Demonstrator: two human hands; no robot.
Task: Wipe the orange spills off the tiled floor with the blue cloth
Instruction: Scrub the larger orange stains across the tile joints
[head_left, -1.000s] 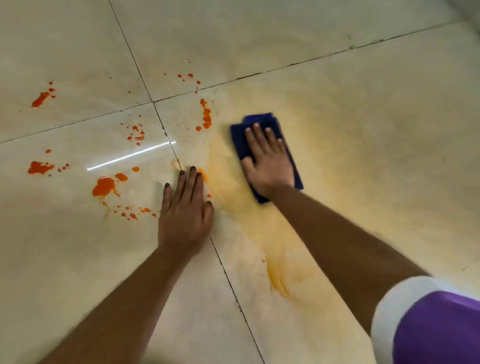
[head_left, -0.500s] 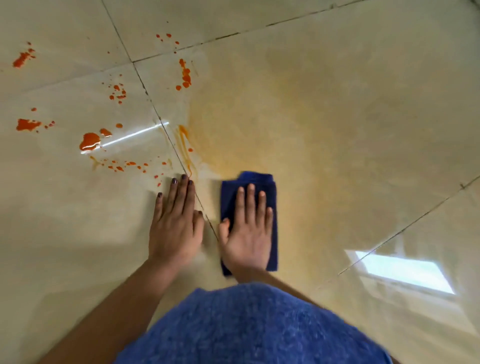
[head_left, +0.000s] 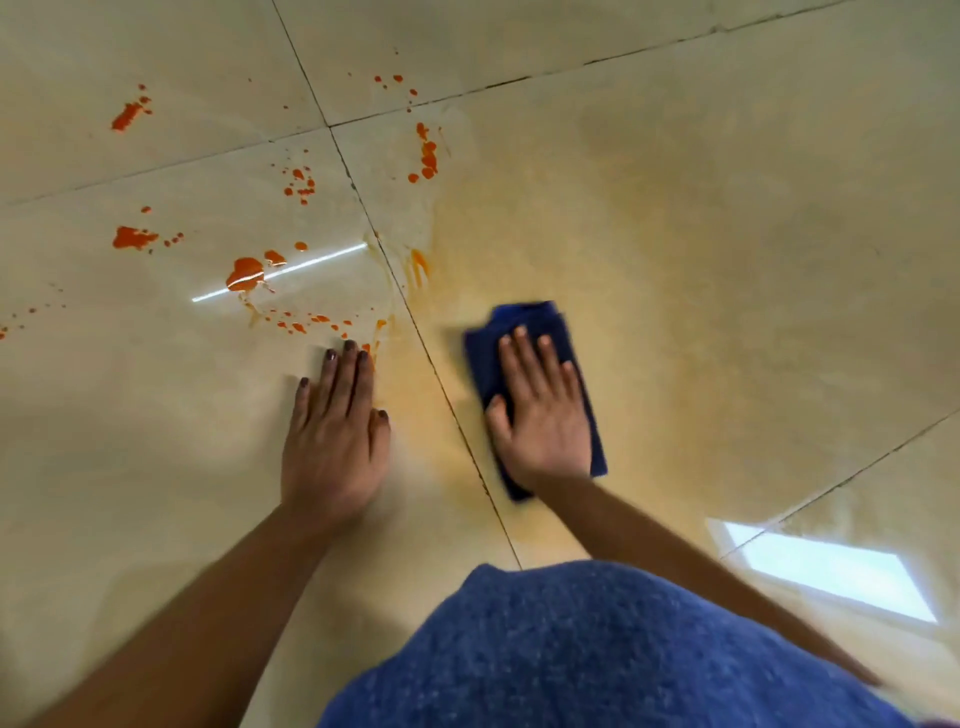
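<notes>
Since 0.5 s ago, the blue cloth (head_left: 540, 364) has slid up and to the right, away from the grout line (head_left: 447, 384), with the right hand (head_left: 540, 415) riding on it. Nearest the camera, a blue-clad knee (head_left: 597, 649) fills the lower edge. Beyond it, both palms press down on the tiled floor (head_left: 727, 260). The right hand's fingers (head_left: 519, 358) lie straight and slightly spread, flat on the folded cloth, curling round nothing. The left hand (head_left: 335, 436) rests bare on the tile left of the grout line, fingers straight and together, holding nothing. A pale orange smear (head_left: 519, 249) surrounds the cloth. Farther off, to the left, lie the orange spills (head_left: 244, 273), unwiped.
</notes>
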